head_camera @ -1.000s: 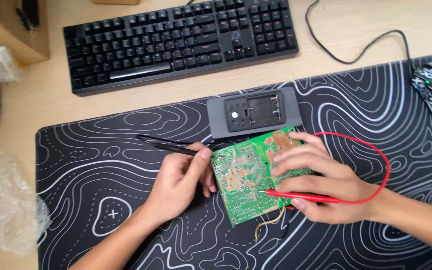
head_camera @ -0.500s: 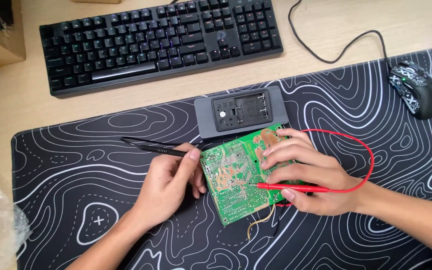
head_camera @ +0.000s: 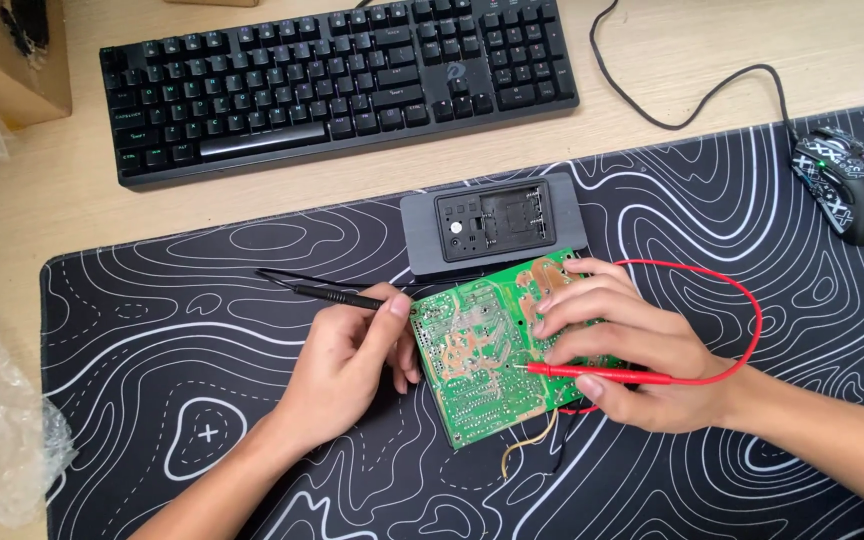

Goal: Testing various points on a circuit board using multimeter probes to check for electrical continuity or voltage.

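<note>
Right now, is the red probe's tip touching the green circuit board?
Yes: the right hand holds the red probe nearly flat, and its metal tip rests on the solder side of the green circuit board.

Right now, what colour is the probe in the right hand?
Red probe, clearest in the head view.

Bright, even overhead light; soft shadows under hands (head_camera: 352, 365), sharp focus, no glare, slight edge distortion.

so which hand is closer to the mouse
Right. The right hand rests on the green circuit board, below and left of the mouse. The left hand, holding the black probe, lies beyond the board's far side.
</note>
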